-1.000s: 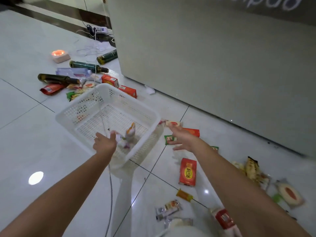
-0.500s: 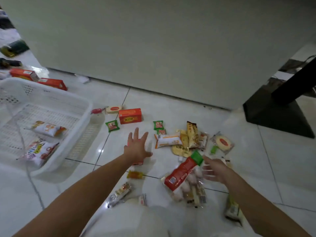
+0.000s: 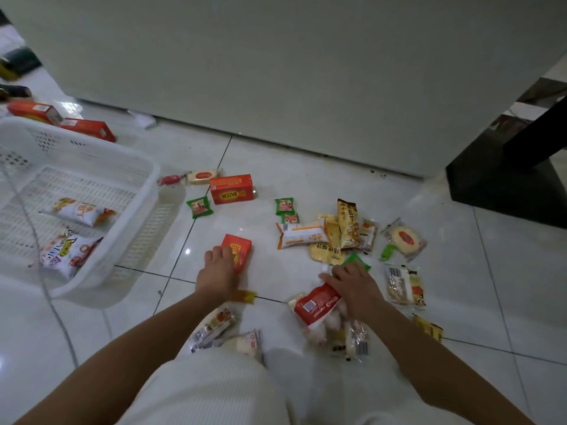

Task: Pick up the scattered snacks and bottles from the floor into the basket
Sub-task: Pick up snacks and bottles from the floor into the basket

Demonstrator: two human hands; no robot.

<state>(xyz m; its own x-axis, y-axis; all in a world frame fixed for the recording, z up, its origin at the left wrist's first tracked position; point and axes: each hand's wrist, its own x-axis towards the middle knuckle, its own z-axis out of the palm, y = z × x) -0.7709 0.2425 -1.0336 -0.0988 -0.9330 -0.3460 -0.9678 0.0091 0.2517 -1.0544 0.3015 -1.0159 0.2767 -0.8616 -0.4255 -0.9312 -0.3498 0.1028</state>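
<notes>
Head view: since half a second ago, the left hand (image 3: 218, 273) has dropped onto the small red box (image 3: 239, 251), fingers curled over it, and the right hand (image 3: 356, 286) grips the red-and-green packet (image 3: 317, 305). The basket (image 3: 135, 210) sits at the floor's left edge, well apart from both hands.

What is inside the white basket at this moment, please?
Two snack packets lie on the floor of the white basket: a white and orange packet and a white packet with coloured print. The basket's left part is outside the picture, so more may be there.

Dim, greenish, glare-flecked wide-angle view
</notes>
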